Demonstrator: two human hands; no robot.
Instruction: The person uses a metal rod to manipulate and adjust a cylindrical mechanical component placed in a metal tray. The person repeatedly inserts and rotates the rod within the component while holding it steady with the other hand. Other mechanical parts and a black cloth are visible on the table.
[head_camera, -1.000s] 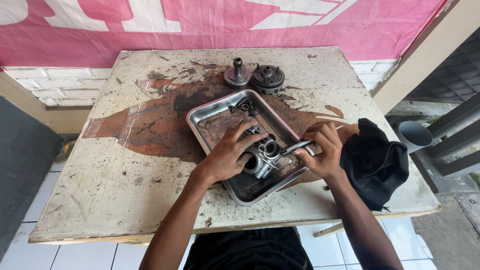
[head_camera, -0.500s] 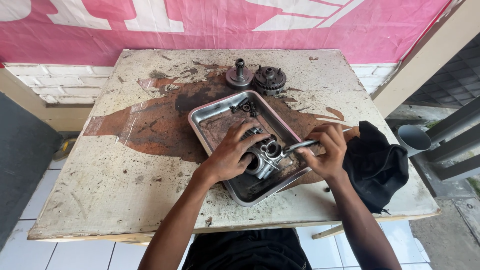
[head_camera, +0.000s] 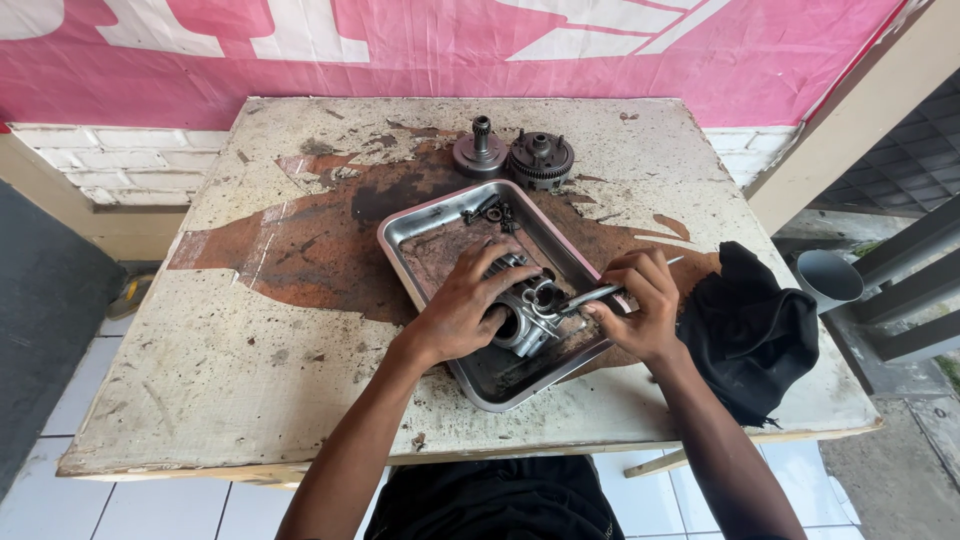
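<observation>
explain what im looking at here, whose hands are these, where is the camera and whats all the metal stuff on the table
There is no machine here: a person works with two bare hands, and the single picture comes from a camera worn on their head, looking down. That is why the arms enter from the bottom edge.

The surface is a worn, stained table in front of a pink banner. On it sits a shallow metal tray, dirty inside. The left hand grips a grey metal engine part lying in the tray. The right hand holds a slim metal tool whose tip meets that part.

A few small loose parts lie in the tray's far corner. Behind the tray stand two round gear-like pieces, side by side. A black cloth lies beside the right hand.
</observation>
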